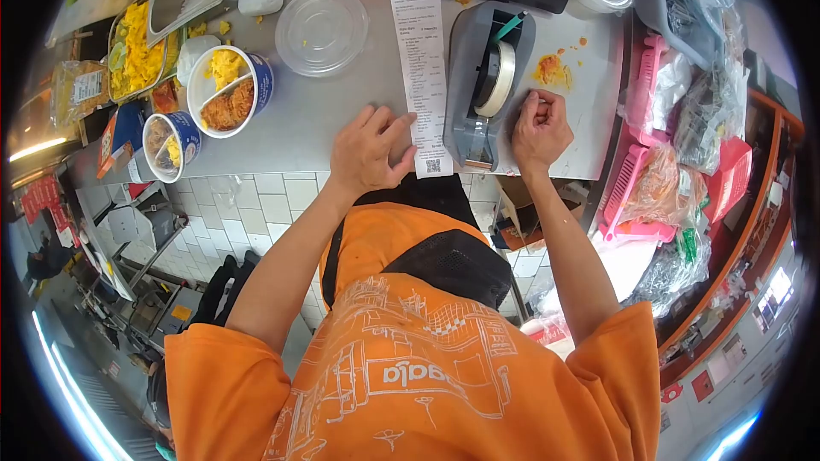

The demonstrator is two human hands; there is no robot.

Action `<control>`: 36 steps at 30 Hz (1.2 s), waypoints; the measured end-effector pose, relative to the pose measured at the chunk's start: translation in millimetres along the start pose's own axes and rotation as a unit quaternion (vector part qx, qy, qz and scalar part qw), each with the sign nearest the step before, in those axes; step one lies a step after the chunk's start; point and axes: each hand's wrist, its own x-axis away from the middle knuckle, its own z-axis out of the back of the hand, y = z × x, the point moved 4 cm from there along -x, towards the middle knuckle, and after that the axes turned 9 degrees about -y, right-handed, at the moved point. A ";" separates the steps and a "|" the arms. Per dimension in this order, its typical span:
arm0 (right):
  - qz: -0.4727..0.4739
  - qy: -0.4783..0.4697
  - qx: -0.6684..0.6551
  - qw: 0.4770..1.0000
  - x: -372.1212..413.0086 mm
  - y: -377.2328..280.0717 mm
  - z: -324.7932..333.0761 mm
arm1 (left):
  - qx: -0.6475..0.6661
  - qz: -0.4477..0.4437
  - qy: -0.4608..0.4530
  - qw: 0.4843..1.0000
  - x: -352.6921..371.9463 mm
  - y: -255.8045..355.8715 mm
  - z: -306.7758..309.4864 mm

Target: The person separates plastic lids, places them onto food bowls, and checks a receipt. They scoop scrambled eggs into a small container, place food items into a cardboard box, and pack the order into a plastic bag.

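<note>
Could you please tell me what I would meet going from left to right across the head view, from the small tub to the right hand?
Small tub, large tub, clear lid, left hand, receipt, tape dispenser, right hand.

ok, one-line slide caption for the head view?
Left hand at a long receipt's edge, right hand beside the tape dispenser, two food cups off to the left.
</note>
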 end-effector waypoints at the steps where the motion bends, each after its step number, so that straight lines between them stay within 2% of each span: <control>1: 0.000 -0.001 0.001 1.000 1.7 -0.7 1.4 | 0.002 0.003 -0.001 1.000 0.5 0.2 -0.1; 3: -0.050 -0.027 -0.007 0.998 -0.2 0.1 1.2 | 0.003 0.010 0.005 1.000 -1.4 -1.8 0.3; 12: -0.046 -0.023 -0.031 0.998 0.0 2.6 -1.3 | 0.009 0.009 0.014 1.000 -0.6 -2.0 4.9; 18: 0.012 0.002 -0.013 1.000 -0.4 1.3 -2.0 | 0.008 0.003 -0.001 1.000 -0.6 -0.4 4.0; 36: 0.023 0.008 0.018 1.000 -3.5 -1.3 -3.4 | -0.001 -0.011 0.006 1.000 -2.0 -2.7 1.7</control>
